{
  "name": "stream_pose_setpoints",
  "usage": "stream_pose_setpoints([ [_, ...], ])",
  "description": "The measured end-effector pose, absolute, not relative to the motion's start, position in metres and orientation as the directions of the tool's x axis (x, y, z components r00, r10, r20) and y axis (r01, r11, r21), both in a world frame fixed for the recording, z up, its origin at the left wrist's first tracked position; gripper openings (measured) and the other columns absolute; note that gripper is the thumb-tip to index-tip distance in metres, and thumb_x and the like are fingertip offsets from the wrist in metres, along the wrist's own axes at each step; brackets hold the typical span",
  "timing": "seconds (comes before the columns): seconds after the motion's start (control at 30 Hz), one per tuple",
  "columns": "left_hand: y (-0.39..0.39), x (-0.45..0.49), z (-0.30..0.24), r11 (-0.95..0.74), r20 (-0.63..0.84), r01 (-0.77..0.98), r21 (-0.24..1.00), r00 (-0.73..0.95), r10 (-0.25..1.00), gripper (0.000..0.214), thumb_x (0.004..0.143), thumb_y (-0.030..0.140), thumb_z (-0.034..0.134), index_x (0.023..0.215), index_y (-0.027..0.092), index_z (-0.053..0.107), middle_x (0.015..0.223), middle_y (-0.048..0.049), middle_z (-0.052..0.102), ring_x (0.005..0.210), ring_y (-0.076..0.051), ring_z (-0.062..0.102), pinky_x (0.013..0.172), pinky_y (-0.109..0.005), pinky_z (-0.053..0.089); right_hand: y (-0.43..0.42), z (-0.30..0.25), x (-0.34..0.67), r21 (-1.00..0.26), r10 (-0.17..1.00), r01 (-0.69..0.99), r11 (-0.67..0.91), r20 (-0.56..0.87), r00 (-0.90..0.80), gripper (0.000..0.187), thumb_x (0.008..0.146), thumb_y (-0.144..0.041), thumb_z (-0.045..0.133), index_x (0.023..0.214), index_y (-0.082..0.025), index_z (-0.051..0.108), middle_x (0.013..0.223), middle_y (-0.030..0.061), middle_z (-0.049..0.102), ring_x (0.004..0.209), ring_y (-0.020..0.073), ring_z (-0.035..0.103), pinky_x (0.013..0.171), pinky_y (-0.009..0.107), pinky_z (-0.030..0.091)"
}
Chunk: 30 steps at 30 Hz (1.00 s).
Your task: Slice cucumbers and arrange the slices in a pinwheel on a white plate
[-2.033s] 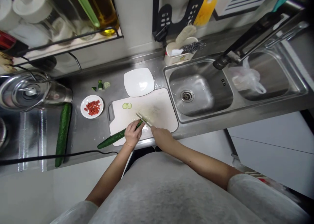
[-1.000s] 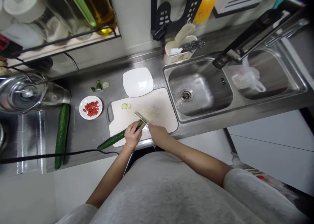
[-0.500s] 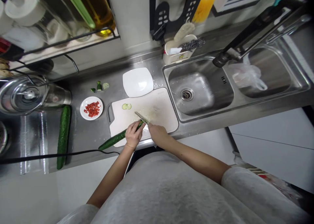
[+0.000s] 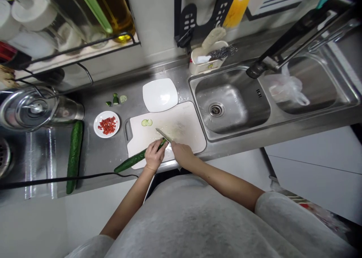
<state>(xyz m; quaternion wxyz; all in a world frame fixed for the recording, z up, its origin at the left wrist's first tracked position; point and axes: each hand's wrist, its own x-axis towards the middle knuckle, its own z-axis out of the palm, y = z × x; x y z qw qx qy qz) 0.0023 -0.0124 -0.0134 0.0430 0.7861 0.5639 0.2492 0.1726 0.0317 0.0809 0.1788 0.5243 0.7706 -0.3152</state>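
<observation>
A long green cucumber (image 4: pixel 131 161) lies slantwise across the near left corner of a white cutting board (image 4: pixel 181 128). My left hand (image 4: pixel 154 156) is closed over its right end and pins it down. My right hand (image 4: pixel 181 154) grips the handle of a knife (image 4: pixel 163 134), whose blade rests on the cucumber's tip just past my left fingers. Two pale cucumber slices (image 4: pixel 146 122) lie at the board's far left.
A second whole cucumber (image 4: pixel 74 156) lies left on the steel counter, near a small plate of red bits (image 4: pixel 106 124) and cucumber ends (image 4: pixel 115 99). A white square plate (image 4: pixel 160 94) sits behind the board. A double sink (image 4: pixel 232 103) is right; a black cable (image 4: pixel 56 179) runs along the counter's front.
The knife blade has shifted slightly left along the cucumber tip. Both hands stay in nearly the same place on the board.
</observation>
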Motion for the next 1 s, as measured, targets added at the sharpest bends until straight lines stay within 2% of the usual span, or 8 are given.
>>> stream_pose_setpoints([
  [0.23, -0.012, 0.003, -0.013, -0.37, 0.36, 0.859, 0.354, 0.24, 0.901, 0.034, 0.089, 0.023, 0.051, 0.12, 0.032, 0.063, 0.121, -0.0054, 0.063, 0.11, -0.02, 0.056, 0.094, -0.037, 0.048, 0.033, 0.082, 0.176, -0.303, 0.689, 0.921, 0.244, -0.614, -0.385, 0.031, 0.092, -0.008, 0.029, 0.112, -0.012, 0.051, 0.092, 0.0139, 0.07, 0.093, 0.0216, 0.068, 0.075, 0.028, 0.05],
  [0.6, -0.012, 0.003, -0.005, -0.262, 0.184, 0.871, 0.416, 0.202, 0.962, 0.031, 0.091, 0.028, 0.045, 0.115, 0.032, 0.065, 0.122, -0.0046, 0.062, 0.112, -0.02, 0.056, 0.097, -0.04, 0.047, 0.034, 0.083, 0.181, -0.245, 0.702, 0.924, 0.293, -0.602, -0.382, 0.031, 0.093, -0.01, 0.029, 0.116, -0.015, 0.049, 0.097, 0.0132, 0.067, 0.092, 0.0201, 0.066, 0.074, 0.028, 0.048],
  [0.77, -0.012, 0.006, 0.007, -0.287, 0.222, 0.819, 0.497, 0.2, 0.954, 0.03, 0.092, 0.027, 0.044, 0.116, 0.027, 0.063, 0.12, -0.0077, 0.062, 0.113, -0.019, 0.055, 0.098, -0.037, 0.046, 0.036, 0.091, 0.2, -0.158, 0.783, 0.921, 0.355, -0.489, -0.385, 0.036, 0.095, -0.014, 0.027, 0.124, -0.02, 0.048, 0.109, 0.0136, 0.059, 0.088, 0.0174, 0.063, 0.072, 0.026, 0.042],
  [0.87, -0.012, 0.01, 0.014, -0.236, 0.265, 0.77, 0.593, 0.09, 0.96, 0.029, 0.094, 0.028, 0.04, 0.115, 0.02, 0.058, 0.115, -0.0108, 0.062, 0.111, -0.019, 0.056, 0.097, -0.037, 0.047, 0.039, 0.091, 0.214, -0.116, 0.835, 0.916, 0.385, -0.378, -0.399, 0.037, 0.096, -0.018, 0.028, 0.126, -0.021, 0.049, 0.109, 0.0131, 0.057, 0.085, 0.0168, 0.06, 0.071, 0.027, 0.038],
  [1.0, -0.005, 0.014, 0.025, -0.037, 0.286, 0.717, 0.696, -0.23, 0.93, 0.034, 0.094, 0.034, 0.039, 0.121, 0.016, 0.049, 0.115, -0.0138, 0.057, 0.112, -0.021, 0.053, 0.097, -0.039, 0.046, 0.042, 0.082, 0.228, -0.077, 0.875, 0.909, 0.41, -0.25, -0.415, 0.038, 0.097, -0.02, 0.029, 0.129, -0.022, 0.05, 0.11, 0.0118, 0.057, 0.083, 0.0164, 0.055, 0.072, 0.028, 0.033],
])
